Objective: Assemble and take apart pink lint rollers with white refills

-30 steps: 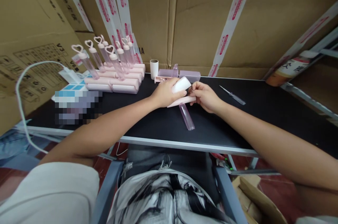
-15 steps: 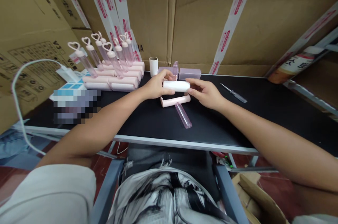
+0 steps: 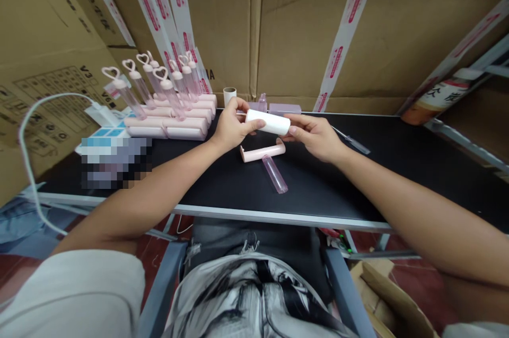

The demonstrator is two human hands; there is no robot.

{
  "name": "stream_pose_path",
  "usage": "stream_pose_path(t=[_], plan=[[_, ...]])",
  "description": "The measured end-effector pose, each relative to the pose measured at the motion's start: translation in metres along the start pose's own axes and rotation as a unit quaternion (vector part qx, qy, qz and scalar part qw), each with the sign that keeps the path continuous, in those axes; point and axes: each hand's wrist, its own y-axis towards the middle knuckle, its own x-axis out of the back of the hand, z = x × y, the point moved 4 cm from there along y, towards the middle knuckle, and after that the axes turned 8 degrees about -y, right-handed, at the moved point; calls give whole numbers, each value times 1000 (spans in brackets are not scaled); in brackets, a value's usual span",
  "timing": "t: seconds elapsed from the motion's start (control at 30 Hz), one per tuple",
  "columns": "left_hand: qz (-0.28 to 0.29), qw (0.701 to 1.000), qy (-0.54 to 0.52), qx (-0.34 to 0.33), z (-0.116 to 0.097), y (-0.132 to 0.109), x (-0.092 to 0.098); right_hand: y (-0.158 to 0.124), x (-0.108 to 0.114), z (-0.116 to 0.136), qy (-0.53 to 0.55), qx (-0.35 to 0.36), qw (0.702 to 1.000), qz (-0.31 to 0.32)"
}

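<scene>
A white cylinder point(image 3: 268, 121) is held above the black table, tilted with its right end lower. My left hand point(image 3: 234, 124) grips its left end, thumb in front. The fingers of my right hand point(image 3: 312, 135) close on its right end. Just below lies a pink curved holder point(image 3: 263, 153) on the table, and a clear pinkish tube point(image 3: 275, 174) extends from it toward the front edge. Behind my hands are a white upright cup-like tube point(image 3: 229, 95), a small clear pink piece point(image 3: 262, 102) and a translucent purple block point(image 3: 284, 109).
Several pink holders point(image 3: 185, 131) with clear tubes and heart-shaped tops stand at the left. A white cable point(image 3: 24, 152) and a charger are beside them. A screwdriver point(image 3: 358, 145) lies right of my right hand; a bottle point(image 3: 439, 96) is far right. Cardboard point(image 3: 294, 25) stands behind.
The white cylinder has tilted, its left end up and its right end slightly right. My left hand has shifted up and left, uncovering more of the cylinder. The pink holder stays on the table.
</scene>
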Motion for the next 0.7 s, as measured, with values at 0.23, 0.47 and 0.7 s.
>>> stream_pose_path(t=[0.23,0.47,0.7], plan=[[-43,998,49,-2,-12,-6,-1,-3,-6,13,12,5,1000,-18],[-66,990,120,19,-25,-11,-4,-3,-10,13,10,-14,999,-35],[-72,990,115,26,-21,-8,0,-5,-14,15,19,-29,999,-25]])
